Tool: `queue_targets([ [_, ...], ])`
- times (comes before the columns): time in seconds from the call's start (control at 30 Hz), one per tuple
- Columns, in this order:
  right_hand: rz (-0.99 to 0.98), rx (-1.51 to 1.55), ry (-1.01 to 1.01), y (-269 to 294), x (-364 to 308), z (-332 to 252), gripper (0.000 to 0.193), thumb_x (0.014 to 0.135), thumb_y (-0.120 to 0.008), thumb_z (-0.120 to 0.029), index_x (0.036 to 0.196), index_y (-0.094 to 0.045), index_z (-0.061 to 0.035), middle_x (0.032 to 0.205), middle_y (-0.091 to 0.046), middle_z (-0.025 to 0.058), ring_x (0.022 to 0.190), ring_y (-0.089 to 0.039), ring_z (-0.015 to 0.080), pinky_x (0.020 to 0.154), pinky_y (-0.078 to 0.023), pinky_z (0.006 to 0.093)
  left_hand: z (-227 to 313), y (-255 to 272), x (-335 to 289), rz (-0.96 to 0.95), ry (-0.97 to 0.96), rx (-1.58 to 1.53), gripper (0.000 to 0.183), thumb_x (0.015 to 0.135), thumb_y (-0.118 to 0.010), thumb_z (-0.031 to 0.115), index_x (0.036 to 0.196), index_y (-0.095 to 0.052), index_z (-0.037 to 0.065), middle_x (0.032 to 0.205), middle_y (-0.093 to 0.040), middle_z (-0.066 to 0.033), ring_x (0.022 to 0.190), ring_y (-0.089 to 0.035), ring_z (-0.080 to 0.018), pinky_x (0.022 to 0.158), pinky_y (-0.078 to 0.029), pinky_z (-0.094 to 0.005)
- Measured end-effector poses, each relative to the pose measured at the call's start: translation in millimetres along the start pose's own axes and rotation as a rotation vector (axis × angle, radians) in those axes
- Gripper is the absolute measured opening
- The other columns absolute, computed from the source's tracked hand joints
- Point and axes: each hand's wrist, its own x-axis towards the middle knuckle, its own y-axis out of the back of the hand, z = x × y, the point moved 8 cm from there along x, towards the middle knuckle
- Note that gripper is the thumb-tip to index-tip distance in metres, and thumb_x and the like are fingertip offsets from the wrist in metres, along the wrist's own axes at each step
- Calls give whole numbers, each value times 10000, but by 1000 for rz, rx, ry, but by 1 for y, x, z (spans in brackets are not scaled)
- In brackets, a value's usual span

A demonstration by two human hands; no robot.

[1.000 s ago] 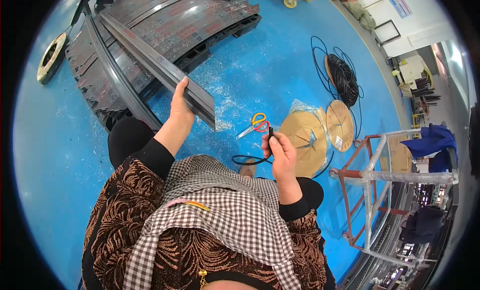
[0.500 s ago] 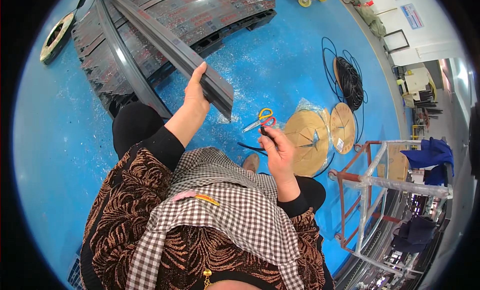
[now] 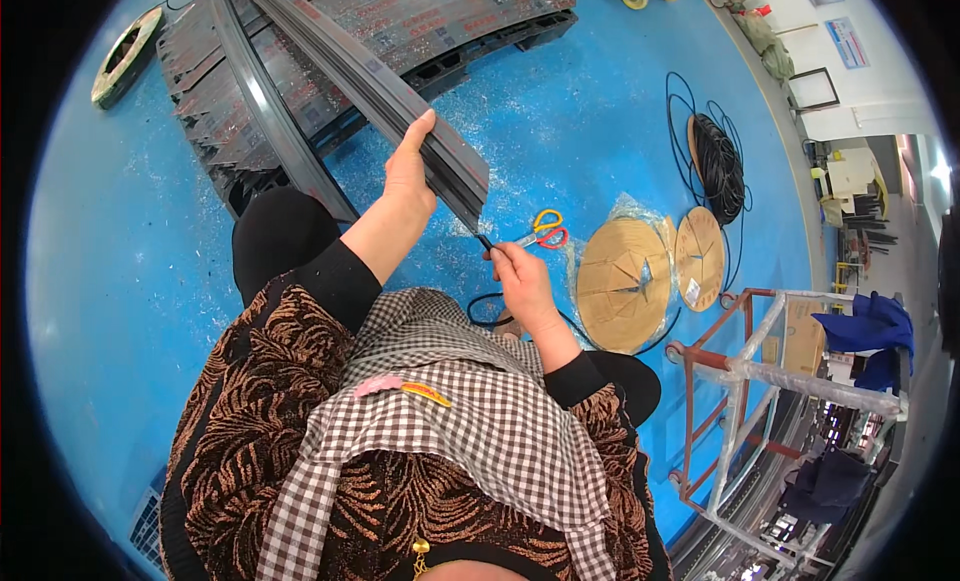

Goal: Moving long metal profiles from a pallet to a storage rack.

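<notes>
My left hand [image 3: 410, 171] is wrapped round the near end of a long dark grey profile [image 3: 370, 86], thumb on top, and that end is raised off the floor. In my right hand [image 3: 522, 281] the fingers pinch a thin black rubber strip [image 3: 487, 310], whose tip touches the profile's cut end or sits just at it; how far it enters I cannot tell. The strip's slack loops down beside my right wrist towards the floor. Scissors [image 3: 547, 229] with yellow and red handles lie just beyond my right hand.
A stack of similar profiles [image 3: 400, 31] fills the far left, with another profile [image 3: 270, 111] across it. To the right lie cardboard reels [image 3: 625, 276] and a black coil [image 3: 718, 166]. A wheeled metal frame [image 3: 745, 356] stands at right. A tyre-like ring [image 3: 128, 56] is far left.
My right hand has moved left and up with the strip, bringing its tip to the profile's end. The left hand still grips the profile; the whole view has shifted slightly.
</notes>
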Motion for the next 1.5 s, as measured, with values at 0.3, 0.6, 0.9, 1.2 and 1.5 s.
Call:
queue_targets([
  [0.3,-29,-119,32,0,7,-8,140,842,-510,-117,856,-620,-31,614,-564,24,534,-493,137,511,-382,256,0,4,0,39,-6,2,560,709,-671,417,1099,-529,40,1024,-563,-120,930,-546,-251,826,-436,-401],
  [0.6,24,-441,329,1,11,-36,114,816,-537,-137,840,-616,-58,660,-597,60,555,-533,230,518,-397,324,-1,11,7,108,-29,-6,531,703,-685,393,1064,-550,28,968,-584,-113,864,-569,-234,783,-461,-372],
  [0.9,-9,-419,270,-6,15,-25,125,818,-541,-149,840,-609,-45,690,-609,80,573,-542,257,529,-405,341,-2,16,9,166,-28,-7,491,710,-687,363,1037,-564,18,919,-597,-105,822,-580,-216,755,-474,-340],
  [1.2,20,-175,127,-15,23,-21,179,849,-509,-160,828,-609,-12,640,-582,50,541,-522,182,511,-405,291,0,13,7,175,-16,-10,480,714,-687,345,1028,-562,4,909,-599,-109,807,-584,-209,745,-482,-339],
  [1.5,-85,224,-250,-24,22,21,245,879,-488,-191,818,-614,10,637,-557,33,563,-494,119,538,-407,238,-1,10,11,118,-17,-25,537,700,-710,318,1052,-491,-22,930,-581,-130,816,-591,-218,758,-484,-344],
])
